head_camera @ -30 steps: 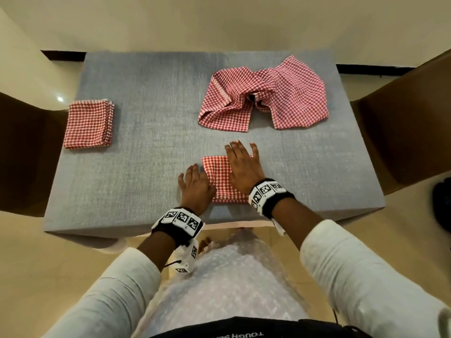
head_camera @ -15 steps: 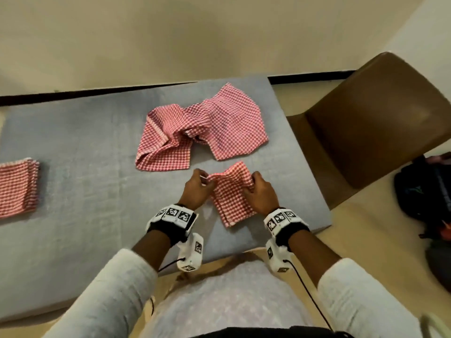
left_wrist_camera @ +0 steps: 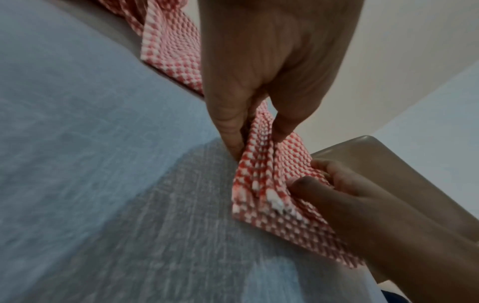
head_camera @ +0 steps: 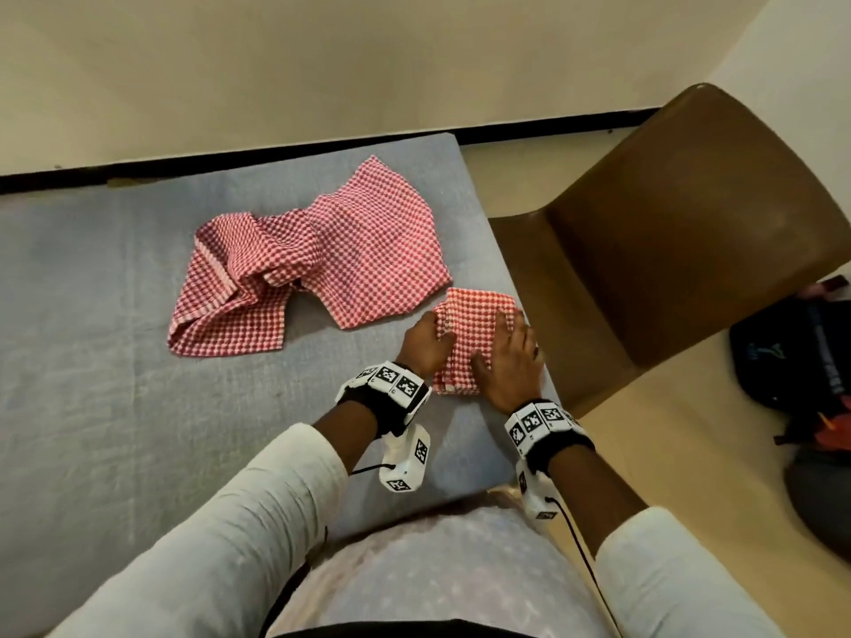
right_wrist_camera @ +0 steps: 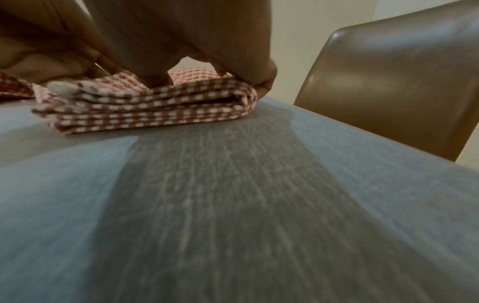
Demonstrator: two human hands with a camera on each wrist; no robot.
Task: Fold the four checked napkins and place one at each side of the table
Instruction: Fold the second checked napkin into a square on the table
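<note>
A folded red-and-white checked napkin (head_camera: 476,315) lies on the grey table (head_camera: 138,407), close to its right edge beside the chair. My left hand (head_camera: 435,326) is at the napkin's left edge. In the left wrist view this left hand (left_wrist_camera: 255,133) pinches a fold of the napkin (left_wrist_camera: 261,180) between thumb and finger. My right hand (head_camera: 511,333) lies spread on top of the napkin; its fingertips (right_wrist_camera: 158,80) press the layered stack (right_wrist_camera: 155,110) down. Two unfolded checked napkins (head_camera: 313,264) lie crumpled together in the middle of the table.
A brown chair (head_camera: 667,246) stands right against the table's right side. Dark bags (head_camera: 792,356) lie on the floor beyond it. The wall runs along the table's far edge.
Both hands lifted the folded napkin from the near edge and carried it right, setting it down by the table's right edge. The view turned right; the left-side folded napkin left the frame.
</note>
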